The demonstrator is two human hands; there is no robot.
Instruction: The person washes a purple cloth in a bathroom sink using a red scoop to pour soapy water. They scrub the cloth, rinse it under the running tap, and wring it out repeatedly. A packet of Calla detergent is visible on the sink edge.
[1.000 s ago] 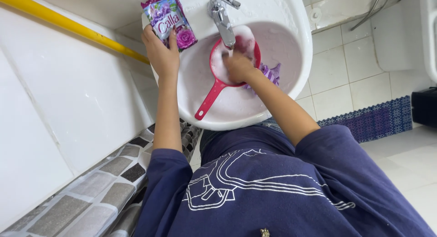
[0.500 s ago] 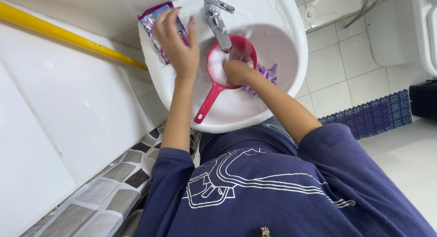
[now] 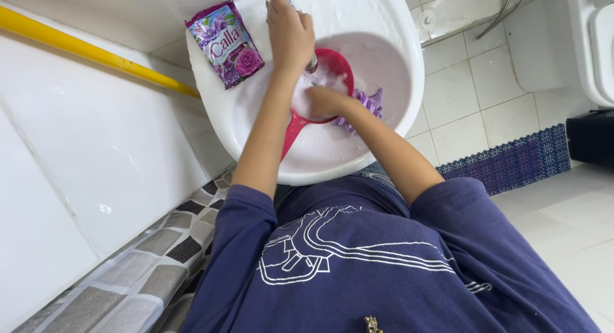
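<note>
Left hand: reaches over the sink to the tap, fingers curled down over it, seemingly gripping it; most of the tap is hidden under the hand.
Right hand: down inside the red scoop, fingers bent into the foamy water; whether it closes on anything there I cannot tell.
Scoop: sits in the white sink, directly under the tap and just beyond the person's body.
Scoop long axis: the handle runs from the bowl back toward the person, slanting to their left.
Nearer hand: the right hand is in the bowl itself; the left forearm crosses just above the handle.
Purple cloth: lies in the sink, touching the scoop's right side, beside the right wrist.
Pouch: purple flowered packet lying flat on the sink's left rim, apart from both hands.
Count: one scoop, one cloth, one pouch, one tap, one sink, two hands.
</note>
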